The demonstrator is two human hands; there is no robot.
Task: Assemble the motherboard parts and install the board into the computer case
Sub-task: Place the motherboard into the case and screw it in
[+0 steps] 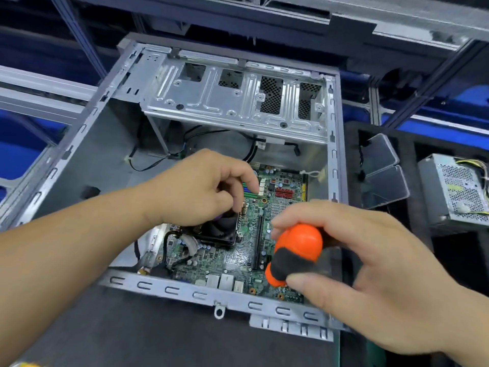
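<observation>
An open grey computer case lies flat before me. Inside it, at the near right, lies the green motherboard. A black CPU cooler with a fan sits on the board. My left hand rests on top of the cooler, fingers curled down over it. My right hand grips the orange and black handle of a screwdriver, held upright over the board's right half. The screwdriver's shaft and tip are hidden under the handle.
A silver drive cage spans the case's far end, with black cables below it. To the right, a black foam tray holds two dark flat parts and a power supply. Dark mat lies in front.
</observation>
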